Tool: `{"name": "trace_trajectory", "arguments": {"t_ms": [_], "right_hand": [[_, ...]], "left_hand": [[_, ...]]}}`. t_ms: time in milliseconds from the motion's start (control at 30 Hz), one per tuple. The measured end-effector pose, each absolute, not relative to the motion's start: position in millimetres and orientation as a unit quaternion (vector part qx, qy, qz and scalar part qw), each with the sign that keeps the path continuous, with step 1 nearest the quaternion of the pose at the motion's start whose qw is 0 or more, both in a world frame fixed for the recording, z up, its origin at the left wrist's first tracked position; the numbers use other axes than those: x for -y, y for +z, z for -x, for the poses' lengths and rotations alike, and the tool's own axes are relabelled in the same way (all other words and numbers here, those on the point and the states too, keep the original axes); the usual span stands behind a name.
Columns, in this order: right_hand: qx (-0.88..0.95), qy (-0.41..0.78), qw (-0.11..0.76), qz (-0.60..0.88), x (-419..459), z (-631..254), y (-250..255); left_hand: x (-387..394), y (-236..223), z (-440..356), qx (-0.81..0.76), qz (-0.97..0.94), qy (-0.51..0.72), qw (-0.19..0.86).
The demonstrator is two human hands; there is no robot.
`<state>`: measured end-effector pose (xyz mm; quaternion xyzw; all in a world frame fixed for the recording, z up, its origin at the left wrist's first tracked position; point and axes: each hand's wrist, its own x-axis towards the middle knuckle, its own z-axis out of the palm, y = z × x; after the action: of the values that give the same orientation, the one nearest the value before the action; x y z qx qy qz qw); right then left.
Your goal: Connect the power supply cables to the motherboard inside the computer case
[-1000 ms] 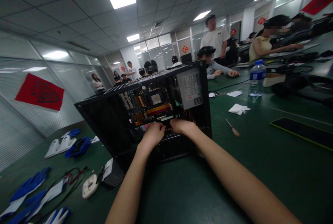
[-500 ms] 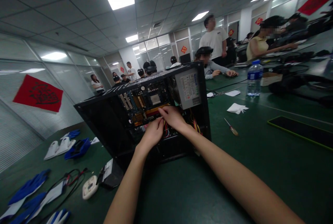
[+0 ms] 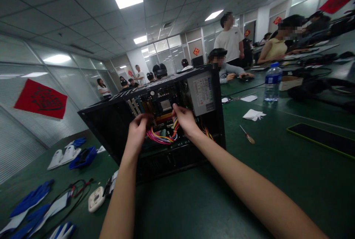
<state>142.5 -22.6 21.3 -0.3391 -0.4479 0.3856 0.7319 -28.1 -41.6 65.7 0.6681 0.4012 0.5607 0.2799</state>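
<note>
A black computer case (image 3: 105, 131) stands with its open side toward me. Inside are a motherboard (image 3: 155, 103) with a square metallic processor (image 3: 165, 105) and a silver power supply (image 3: 202, 94) at upper right. A bundle of coloured cables (image 3: 163, 139) sags in a curve between my hands, in front of the board's lower part. My left hand (image 3: 138, 128) is closed around its left end, with the fingertips partly in shadow. My right hand (image 3: 184, 118) pinches the bundle's right side, just below the processor. Any plug on the bundle is hidden.
On the right of the green table lie a screwdriver (image 3: 247, 134), crumpled tissue (image 3: 253, 114), a water bottle (image 3: 272, 83) and a black-and-green flat pad (image 3: 321, 137). Blue gloves (image 3: 31, 198), a white rounded device (image 3: 96, 199) and cables are at left. A co-worker (image 3: 231, 70) sits behind the case.
My hands were close together at the board's lower edge. Now the left has moved left, the right slightly up, and the cable bundle is drawn out between them.
</note>
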Motion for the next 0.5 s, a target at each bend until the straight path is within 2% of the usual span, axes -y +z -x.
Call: {"name": "trace_trajectory", "arguments": {"t_ms": [100,167,267,367,433,500], "right_hand": [[0.460,0.382,0.727,0.338,28.3,-144.1,25.0],[0.516,0.361,0.688,0.361,33.2,-147.6,26.4],[0.686,0.263,0.535,0.418,45.9,-154.5,29.3],[0.779,0.095,0.375,0.493,67.9,-157.7,38.2],[0.781,0.043,0.341,0.521,86.0,-155.7,47.7],[0.798,0.041,0.343,0.494,103.8,-151.1,57.8]], "left_hand": [[42.2,65.8,26.9,-0.374,-0.586,0.531,0.485],[46.7,65.4,21.7,-0.356,-0.559,0.538,0.522],[53.3,64.5,14.2,-0.352,-0.575,0.565,0.475],[54.9,62.5,12.6,-0.365,-0.616,0.574,0.397],[54.1,61.7,13.6,-0.363,-0.635,0.573,0.371],[54.2,62.2,14.0,-0.358,-0.640,0.575,0.362]]}}
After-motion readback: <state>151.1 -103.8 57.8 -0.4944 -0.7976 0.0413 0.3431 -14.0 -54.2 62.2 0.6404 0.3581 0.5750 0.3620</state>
